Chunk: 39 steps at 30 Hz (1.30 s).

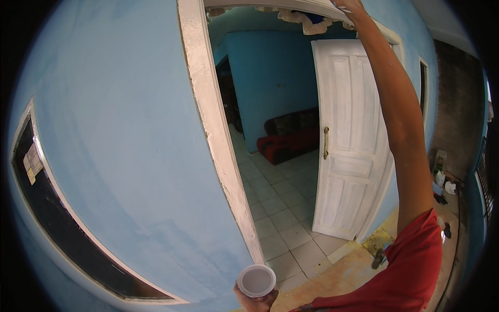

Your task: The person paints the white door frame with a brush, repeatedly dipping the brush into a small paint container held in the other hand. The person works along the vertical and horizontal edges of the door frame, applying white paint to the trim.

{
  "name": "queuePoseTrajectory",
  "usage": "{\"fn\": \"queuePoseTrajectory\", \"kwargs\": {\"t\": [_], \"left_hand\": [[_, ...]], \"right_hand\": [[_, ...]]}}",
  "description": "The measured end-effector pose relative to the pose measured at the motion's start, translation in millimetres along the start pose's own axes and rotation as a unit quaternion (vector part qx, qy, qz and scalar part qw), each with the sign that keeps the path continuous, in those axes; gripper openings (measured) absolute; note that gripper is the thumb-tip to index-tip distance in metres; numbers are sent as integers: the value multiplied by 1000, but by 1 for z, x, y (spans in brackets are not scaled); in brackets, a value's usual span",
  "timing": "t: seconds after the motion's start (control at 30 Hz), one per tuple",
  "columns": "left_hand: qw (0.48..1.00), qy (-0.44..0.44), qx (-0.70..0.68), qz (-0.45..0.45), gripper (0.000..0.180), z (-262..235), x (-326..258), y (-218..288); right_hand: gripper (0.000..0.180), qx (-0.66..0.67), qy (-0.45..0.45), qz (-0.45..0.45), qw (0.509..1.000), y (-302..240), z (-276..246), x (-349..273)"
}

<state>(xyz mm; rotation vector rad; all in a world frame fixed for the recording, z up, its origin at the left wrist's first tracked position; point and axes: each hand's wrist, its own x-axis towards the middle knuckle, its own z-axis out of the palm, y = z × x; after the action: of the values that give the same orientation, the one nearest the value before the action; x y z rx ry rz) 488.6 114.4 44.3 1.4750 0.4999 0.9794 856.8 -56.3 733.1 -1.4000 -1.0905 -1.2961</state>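
My left hand (253, 302), low in the head view, wraps its fingers around a small round tub (257, 281) with a white rim. The inside of the tub looks pale greyish; I cannot tell how full it is. My right arm stretches up in a red sleeve. At the picture's upper edge, my right hand (350, 7) is close to the top of the white door frame (200, 83). Pale smears mark its skin. Its fingers are mostly cut off, so anything held there is out of sight.
Light blue wall (130, 130) surrounds the doorway. A white panelled door (345, 140) stands ajar behind my right arm. Inside are a red and dark sofa (288, 140) and floor tiles (280, 221). A dark window (57, 208) is at left; small items lie along the right side.
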Motion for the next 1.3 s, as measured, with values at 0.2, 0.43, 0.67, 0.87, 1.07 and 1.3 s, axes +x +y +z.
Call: {"fn": "queuePoseTrajectory", "kwargs": {"t": [0.2,0.43,0.67,0.87,1.07,1.3], "left_hand": [[999,2,38,22,88,-6,-5,-7],[997,-9,49,61,95,-4,-7,-23],[997,-16,58,39,95,6,-2,7],[998,-12,60,30,95,15,-3,17],[999,-33,30,29,94,37,-4,21],[999,-40,-17,29,94,57,-4,27]], "right_hand": [[28,-290,101,-45,951,-1,15,-12],[24,-123,109,-184,969,-89,116,-9],[17,146,96,-9,985,-85,105,-11],[13,409,94,305,855,-23,41,-49],[18,15,151,56,987,132,-23,-20],[28,-251,219,-73,940,77,4,-38]]}}
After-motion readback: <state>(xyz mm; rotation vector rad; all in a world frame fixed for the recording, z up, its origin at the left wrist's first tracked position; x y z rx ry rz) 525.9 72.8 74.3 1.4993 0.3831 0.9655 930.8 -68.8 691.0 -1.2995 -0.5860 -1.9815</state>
